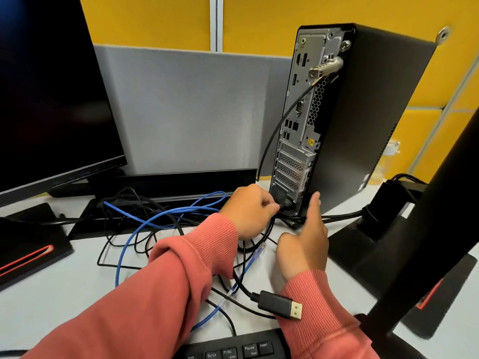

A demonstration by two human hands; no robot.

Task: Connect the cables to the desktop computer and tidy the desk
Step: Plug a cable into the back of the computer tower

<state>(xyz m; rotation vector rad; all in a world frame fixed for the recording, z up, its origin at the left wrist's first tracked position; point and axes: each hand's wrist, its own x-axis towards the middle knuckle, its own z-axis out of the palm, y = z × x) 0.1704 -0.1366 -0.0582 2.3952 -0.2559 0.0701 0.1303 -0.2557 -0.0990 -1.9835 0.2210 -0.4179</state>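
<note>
The pale surface carries an upright black computer tower, two monitor bases, a keyboard and tangled cables — blue, black, perhaps several.

So on the desk: one black slim tower computer, two black flat monitors, one black keyboard, one blue network cable, one black cable with a gold-tipped display plug, plus a tangle of thin black cables I can't count.
</note>
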